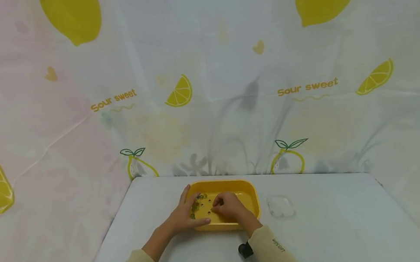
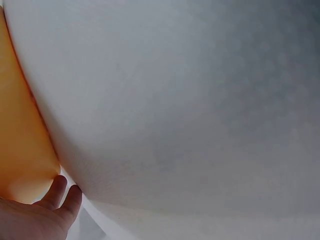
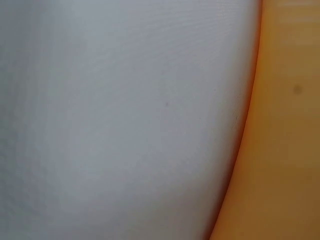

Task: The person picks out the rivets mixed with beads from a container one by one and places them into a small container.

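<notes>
White table [image 1: 324, 230], yellow tray [image 1: 253, 200] (near back edge), clear lid [image 1: 280, 206]

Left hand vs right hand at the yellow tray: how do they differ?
The left hand lies over the near-left rim of the yellow tray with fingers spread fairly straight; the right hand sits inside the tray, fingers curled down among the small dark beads. Whether it pinches one is too small to tell. Both wear cream sleeves.
</notes>
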{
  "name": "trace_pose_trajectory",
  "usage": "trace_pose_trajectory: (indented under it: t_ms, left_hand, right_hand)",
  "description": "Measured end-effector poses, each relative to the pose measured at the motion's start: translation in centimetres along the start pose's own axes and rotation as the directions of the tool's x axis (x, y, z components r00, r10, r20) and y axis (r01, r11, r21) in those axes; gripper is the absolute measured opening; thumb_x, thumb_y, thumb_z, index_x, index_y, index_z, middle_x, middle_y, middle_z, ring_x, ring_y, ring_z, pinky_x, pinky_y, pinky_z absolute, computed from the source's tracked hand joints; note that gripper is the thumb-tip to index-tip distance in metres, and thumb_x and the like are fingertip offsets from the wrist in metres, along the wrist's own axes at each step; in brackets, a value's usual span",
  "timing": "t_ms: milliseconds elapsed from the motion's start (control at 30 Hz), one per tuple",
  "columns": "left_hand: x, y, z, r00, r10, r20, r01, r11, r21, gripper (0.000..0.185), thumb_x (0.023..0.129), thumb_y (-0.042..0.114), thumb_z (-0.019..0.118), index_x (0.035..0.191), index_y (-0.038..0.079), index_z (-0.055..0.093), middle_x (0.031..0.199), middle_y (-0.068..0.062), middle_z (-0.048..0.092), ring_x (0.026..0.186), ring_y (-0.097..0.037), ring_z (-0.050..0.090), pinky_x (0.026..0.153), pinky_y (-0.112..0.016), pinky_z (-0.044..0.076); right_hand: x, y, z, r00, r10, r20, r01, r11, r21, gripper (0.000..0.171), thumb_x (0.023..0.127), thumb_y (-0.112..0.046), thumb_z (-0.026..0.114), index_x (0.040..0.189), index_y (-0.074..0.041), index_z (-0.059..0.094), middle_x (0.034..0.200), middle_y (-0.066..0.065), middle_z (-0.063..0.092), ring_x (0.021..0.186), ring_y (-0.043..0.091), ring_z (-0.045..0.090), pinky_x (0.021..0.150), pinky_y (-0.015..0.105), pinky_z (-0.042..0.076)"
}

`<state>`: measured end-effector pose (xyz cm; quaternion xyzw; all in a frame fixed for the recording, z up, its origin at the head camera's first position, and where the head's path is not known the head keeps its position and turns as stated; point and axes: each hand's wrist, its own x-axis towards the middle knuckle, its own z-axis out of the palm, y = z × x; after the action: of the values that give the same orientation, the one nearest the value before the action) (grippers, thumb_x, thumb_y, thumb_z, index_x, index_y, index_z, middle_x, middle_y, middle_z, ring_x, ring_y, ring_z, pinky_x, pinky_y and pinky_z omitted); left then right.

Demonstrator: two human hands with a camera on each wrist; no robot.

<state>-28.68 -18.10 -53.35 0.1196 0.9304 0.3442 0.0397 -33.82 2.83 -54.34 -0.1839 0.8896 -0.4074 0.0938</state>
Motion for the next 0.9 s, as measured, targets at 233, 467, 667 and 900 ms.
trace_pose_trajectory:
  t_ms: [233, 467, 667, 900]
  left_hand:
    - [0.0, -0.1, -0.2, 1.000, 0.000, 0.005, 0.000, 1.000, 0.022, 0.101, 0.072, 0.068, 0.075, 0.154, 0.025, 0.034, 0.168, -0.006, -0.005, 0.140, -0.041, 0.039, 0.108, -0.062, 0.038]
    - [0.2, 0.2, -0.1, 1.000, 0.013, 0.013, -0.013, 1.000, 0.002, 0.101, 0.072, 0.066, 0.076, 0.154, 0.023, 0.034, 0.168, -0.008, -0.005, 0.142, -0.042, 0.034, 0.109, -0.063, 0.036]
    - [0.0, 0.0, 0.2, 0.999, 0.003, 0.040, -0.004, 1.000, 0.005, 0.102, 0.074, 0.067, 0.074, 0.155, 0.023, 0.032, 0.167, -0.009, -0.005, 0.143, -0.042, 0.034, 0.109, -0.063, 0.035]
    - [0.1, 0.0, 0.0, 1.000, -0.008, 0.019, 0.008, 1.000, -0.004, 0.100, 0.073, 0.066, 0.075, 0.153, 0.023, 0.035, 0.168, -0.005, -0.007, 0.141, -0.039, 0.037, 0.109, -0.062, 0.036]
  right_hand:
    - [-0.2, -0.3, 0.0, 1.000, 0.001, 0.007, -0.001, 1.000, -0.010, 0.011, 0.089, -0.019, 0.073, 0.086, -0.009, 0.077, 0.084, 0.001, 0.070, 0.072, 0.012, 0.055, 0.066, 0.028, 0.049]
    - [-0.2, -0.1, -0.5, 0.999, -0.042, 0.028, 0.042, 0.999, -0.030, 0.010, 0.090, -0.016, 0.072, 0.090, -0.007, 0.076, 0.090, 0.003, 0.072, 0.078, 0.012, 0.058, 0.074, 0.030, 0.053]
    - [-0.5, -0.5, -1.3, 0.995, -0.082, 0.058, 0.082, 0.997, 0.000, 0.010, 0.089, -0.011, 0.073, 0.093, -0.004, 0.076, 0.093, 0.005, 0.073, 0.082, 0.013, 0.061, 0.079, 0.031, 0.055]
    - [-0.7, -1.9, -3.5, 0.988, -0.129, 0.082, 0.129, 0.992, 0.008, 0.014, 0.090, -0.007, 0.070, 0.101, 0.002, 0.073, 0.094, 0.008, 0.073, 0.080, 0.013, 0.061, 0.074, 0.027, 0.054]
